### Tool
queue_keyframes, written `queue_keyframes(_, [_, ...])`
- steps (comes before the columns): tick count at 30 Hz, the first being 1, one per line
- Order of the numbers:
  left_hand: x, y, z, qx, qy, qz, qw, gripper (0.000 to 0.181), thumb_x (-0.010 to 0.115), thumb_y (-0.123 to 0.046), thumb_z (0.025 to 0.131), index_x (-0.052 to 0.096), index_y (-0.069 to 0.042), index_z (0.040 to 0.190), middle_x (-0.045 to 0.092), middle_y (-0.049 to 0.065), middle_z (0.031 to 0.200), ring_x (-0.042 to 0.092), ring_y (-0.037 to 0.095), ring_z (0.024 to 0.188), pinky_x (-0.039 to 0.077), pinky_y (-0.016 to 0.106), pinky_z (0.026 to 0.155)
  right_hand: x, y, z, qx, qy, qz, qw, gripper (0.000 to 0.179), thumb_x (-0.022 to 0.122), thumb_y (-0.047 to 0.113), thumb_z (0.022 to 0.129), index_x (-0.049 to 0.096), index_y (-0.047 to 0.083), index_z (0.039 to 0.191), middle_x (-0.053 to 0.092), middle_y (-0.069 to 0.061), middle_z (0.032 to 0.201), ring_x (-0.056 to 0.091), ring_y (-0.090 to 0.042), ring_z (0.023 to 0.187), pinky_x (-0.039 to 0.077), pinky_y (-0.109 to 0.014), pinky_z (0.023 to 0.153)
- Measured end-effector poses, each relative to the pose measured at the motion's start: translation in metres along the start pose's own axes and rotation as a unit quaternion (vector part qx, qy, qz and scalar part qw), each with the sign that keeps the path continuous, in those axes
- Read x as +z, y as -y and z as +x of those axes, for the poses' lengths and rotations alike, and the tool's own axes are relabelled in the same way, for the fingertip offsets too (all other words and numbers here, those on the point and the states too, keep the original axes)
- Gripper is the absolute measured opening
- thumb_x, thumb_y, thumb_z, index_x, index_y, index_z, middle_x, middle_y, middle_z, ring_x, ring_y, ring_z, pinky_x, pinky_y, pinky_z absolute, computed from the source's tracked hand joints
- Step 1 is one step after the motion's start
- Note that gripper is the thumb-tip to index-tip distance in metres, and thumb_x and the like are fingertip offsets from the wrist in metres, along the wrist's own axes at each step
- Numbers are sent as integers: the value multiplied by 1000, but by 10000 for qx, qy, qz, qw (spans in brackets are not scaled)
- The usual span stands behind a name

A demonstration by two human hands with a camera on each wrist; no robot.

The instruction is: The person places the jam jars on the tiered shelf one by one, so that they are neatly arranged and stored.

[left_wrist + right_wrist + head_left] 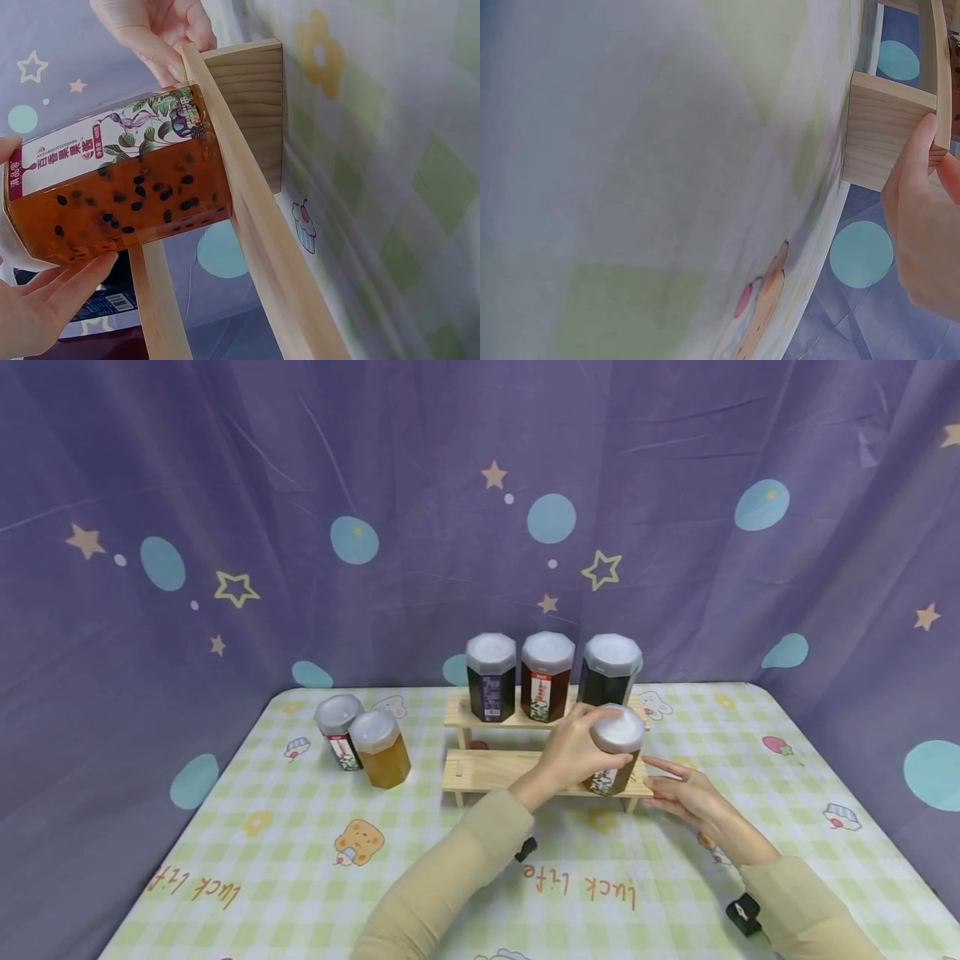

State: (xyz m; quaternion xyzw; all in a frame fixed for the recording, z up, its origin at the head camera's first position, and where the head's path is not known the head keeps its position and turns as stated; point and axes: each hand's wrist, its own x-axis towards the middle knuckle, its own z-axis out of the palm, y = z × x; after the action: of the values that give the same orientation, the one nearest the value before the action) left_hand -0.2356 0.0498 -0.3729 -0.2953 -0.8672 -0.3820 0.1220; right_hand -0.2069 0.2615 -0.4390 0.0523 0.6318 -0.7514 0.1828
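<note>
My left hand [573, 747] grips an octagonal jam jar [617, 747] with a pale lid, thumb and fingers around its upper part. In the left wrist view, the jar [142, 176] holds orange jam with dark seeds, and its base meets the plank. It stands at the right end of the lower tier of a two-tier wooden rack [491, 770]. With its fingertips, my right hand [686, 797] pinches the right end of that lower plank [943, 75]. Behind, on the upper tier, stand a dark jar [491, 681], a red-brown jar [547, 681] and another dark jar [609, 668].
On the left of the checked tablecloth [300, 827], an amber jar [382, 752] stands beside a dark jar [341, 731] with a red and white label. A purple curtain [420, 460] hangs behind the table.
</note>
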Motion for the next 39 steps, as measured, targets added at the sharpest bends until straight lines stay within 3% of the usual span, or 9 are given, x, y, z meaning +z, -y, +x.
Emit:
queue_keyframes(7, [2, -1, 2, 10, -44, 57, 10000, 57, 78, -34, 64, 59, -18, 115, 54, 4, 102, 55, 13, 85, 42, 15, 69, 0, -2, 1, -66, 43, 82, 9999, 62, 49, 2, 89, 13, -4, 139, 61, -3, 90, 63, -16, 82, 46, -34, 83])
queue_keyframes(22, [3, 2, -4, -121, 257, -553, 9981, 59, 72, -37, 71, 51, -21, 124, 46, 8, 116, 54, 16, 93, 44, 20, 76, 0, -2, 1, -59, -11, -46, 10000, 65, 52, 5, 88, 13, -3, 140, 61, -3, 92, 63, -16, 83, 46, -35, 84])
queue_keyframes(33, [2, 2, -6, -79, 334, -591, 9977, 57, 70, -35, 74, 49, -21, 125, 43, 9, 118, 53, 19, 97, 45, 22, 77, 0, -3, 1, -59, 15, 18, 10000, 65, 52, 4, 88, 14, -3, 139, 61, -3, 91, 63, -16, 81, 46, -35, 83])
queue_keyframes(39, [0, 3, -7, 90, 224, -566, 9981, 54, 71, -33, 74, 53, -18, 122, 44, 9, 119, 52, 18, 99, 43, 22, 81, 0, -3, 2, -52, -25, 33, 10000, 65, 53, 3, 87, 14, -3, 139, 60, -3, 91, 63, -16, 80, 47, -33, 81])
